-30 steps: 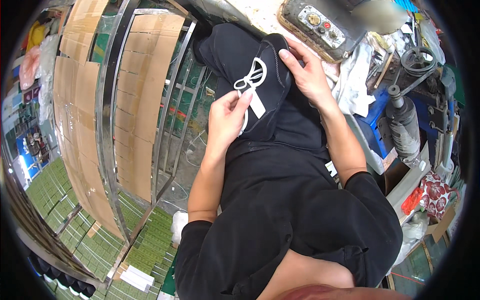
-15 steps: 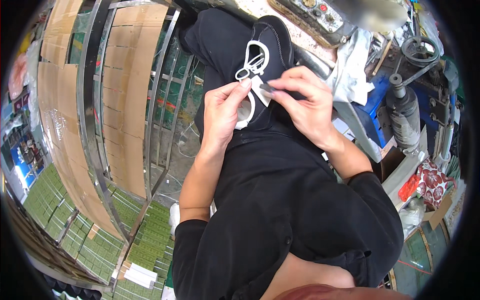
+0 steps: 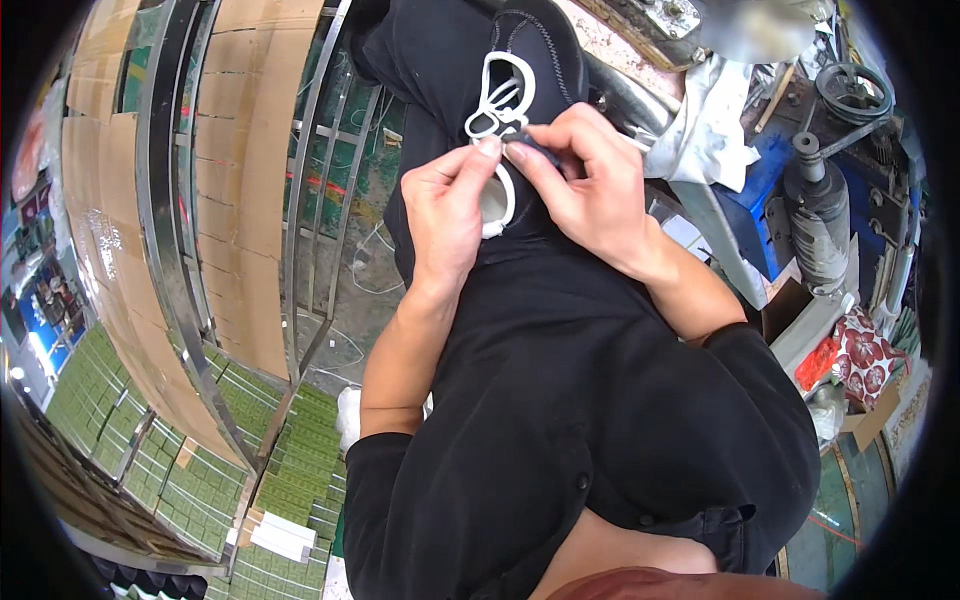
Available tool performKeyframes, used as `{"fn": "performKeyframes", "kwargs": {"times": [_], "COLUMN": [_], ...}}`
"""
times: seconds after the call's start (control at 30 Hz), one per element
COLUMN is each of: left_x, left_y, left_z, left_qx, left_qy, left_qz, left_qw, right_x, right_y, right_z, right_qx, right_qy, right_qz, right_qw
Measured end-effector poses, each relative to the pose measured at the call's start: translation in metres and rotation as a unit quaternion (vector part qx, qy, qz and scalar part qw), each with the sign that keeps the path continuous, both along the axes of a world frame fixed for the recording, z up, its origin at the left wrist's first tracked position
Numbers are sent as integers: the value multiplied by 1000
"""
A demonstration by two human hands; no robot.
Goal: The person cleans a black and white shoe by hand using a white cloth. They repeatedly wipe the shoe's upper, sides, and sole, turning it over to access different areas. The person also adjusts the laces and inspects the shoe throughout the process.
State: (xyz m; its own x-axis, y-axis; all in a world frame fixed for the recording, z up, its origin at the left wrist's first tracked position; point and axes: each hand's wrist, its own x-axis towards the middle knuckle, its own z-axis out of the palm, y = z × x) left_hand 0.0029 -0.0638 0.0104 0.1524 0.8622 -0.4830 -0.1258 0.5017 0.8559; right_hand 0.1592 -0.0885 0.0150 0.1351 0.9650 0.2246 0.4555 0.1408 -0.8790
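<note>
A white looped strap piece (image 3: 487,85), somewhat like a sandal upper, lies over my lap. It has a large loop at the far end, crossed straps, a small ring and another loop near me. My left hand (image 3: 445,205) is closed on its middle, thumb and forefinger pinching beside the small ring. Close by on the right, my right hand (image 3: 597,190) is closed on a small dark piece (image 3: 533,146), pressed up to the same spot. Fingers hide most of that dark piece, so its kind is unclear. Beneath lies black cloth (image 3: 545,50) with pale stitching.
On the left stands a metal rack (image 3: 160,200) with cardboard panels (image 3: 245,190). To the right are a machine with a handwheel (image 3: 853,95), a grey-white cloth (image 3: 705,130) and a dark roller (image 3: 822,200). A flower-patterned bag (image 3: 865,350) sits lower right.
My right hand has moved in until its fingertips meet my left thumb. A white patch seen between the hands earlier is now hidden. The view has shifted slightly.
</note>
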Motion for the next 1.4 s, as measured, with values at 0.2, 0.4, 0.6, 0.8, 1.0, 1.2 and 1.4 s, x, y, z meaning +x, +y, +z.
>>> {"fn": "performKeyframes", "kwargs": {"times": [0.2, 0.4, 0.6, 0.8, 1.0, 1.2, 1.4], "left_x": [-5, -9, -20, -12, -1, -4, -31], "left_y": [-1, 6, 12, -3, -21, -29, -28], "left_z": [-12, -10, -21, 9, 21, 19, -4], "left_qx": [41, -34, 15, 38, 174, 466, 335], "left_qy": [2, 0, 16, 45, 83, 175, 143], "left_qz": [-5, -7, -52, -109, -164, -285, -156], "left_qw": [999, 999, 998, 992, 967, 819, 918], "right_x": [13, 8, 50, 87, 91, 108, 112], "right_y": [-16, -10, -11, 22, 39, 34, 15], "right_z": [12, 3, -8, -28, -6, -15, -6], "right_qx": [-44, -86, -115, -62, -196, -174, -41], "right_qy": [-9, -12, 114, 348, 271, 339, 472], "right_qz": [-4, 57, -29, -39, -41, 16, -78], "right_qw": [999, 995, 986, 935, 942, 925, 877]}}
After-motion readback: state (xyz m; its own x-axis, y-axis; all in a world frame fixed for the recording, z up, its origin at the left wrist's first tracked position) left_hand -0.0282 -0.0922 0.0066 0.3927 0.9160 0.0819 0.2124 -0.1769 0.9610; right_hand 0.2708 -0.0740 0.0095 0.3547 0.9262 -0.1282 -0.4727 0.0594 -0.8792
